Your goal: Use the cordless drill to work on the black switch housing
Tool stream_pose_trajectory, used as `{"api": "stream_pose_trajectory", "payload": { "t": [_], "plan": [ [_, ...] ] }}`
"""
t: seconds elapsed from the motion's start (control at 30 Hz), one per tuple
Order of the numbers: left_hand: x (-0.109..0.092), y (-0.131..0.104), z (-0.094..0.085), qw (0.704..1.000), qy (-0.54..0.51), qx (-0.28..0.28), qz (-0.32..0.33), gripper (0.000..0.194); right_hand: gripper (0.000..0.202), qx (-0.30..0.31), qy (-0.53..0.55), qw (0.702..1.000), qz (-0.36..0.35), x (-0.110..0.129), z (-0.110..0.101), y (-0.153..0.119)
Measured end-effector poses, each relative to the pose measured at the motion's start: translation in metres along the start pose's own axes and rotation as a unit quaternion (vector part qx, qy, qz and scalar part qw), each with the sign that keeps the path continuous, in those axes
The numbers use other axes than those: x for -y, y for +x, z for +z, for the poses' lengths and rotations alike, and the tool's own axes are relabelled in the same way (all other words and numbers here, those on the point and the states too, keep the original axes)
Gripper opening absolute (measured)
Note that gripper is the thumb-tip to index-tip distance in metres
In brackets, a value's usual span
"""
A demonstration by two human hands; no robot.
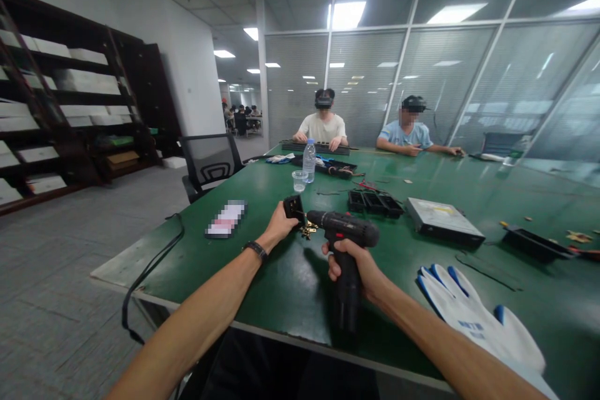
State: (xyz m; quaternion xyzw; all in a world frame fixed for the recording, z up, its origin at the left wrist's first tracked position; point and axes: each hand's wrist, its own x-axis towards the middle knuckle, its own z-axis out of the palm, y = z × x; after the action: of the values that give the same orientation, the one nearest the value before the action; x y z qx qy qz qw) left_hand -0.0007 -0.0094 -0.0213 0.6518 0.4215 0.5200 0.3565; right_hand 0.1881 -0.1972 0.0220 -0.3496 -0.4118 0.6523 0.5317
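Observation:
My right hand (349, 257) is wrapped round the grip of a black cordless drill (349, 228), whose chuck points left. My left hand (281, 224) holds a small black block-shaped part (294, 207) up on the table, its face turned toward the drill. The drill's tip reaches close to that part; whether they touch I cannot tell. Just below and beside the part lies a small heap of brass-coloured metal pieces (308, 230). The inner detail of the black part is too small to make out.
On the green table (262, 281) stand a water bottle (309, 161), a plastic cup (299, 181), black trays (375, 203) and a disc drive (443, 220). A phone (227, 219) lies left, a white-blue glove (478, 312) right. Two people (323, 128) sit across.

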Motion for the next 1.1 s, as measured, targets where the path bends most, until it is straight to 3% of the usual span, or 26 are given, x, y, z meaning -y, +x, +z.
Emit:
{"api": "stream_pose_trajectory", "payload": {
  "t": [1.1],
  "plan": [
    [0.0063, 0.001, 0.0041, 0.999, 0.04, 0.003, -0.022, 0.053, 0.026, -0.016, -0.012, 1.0, 0.001, 0.0001, 0.0026, -0.0011]
  ]
}}
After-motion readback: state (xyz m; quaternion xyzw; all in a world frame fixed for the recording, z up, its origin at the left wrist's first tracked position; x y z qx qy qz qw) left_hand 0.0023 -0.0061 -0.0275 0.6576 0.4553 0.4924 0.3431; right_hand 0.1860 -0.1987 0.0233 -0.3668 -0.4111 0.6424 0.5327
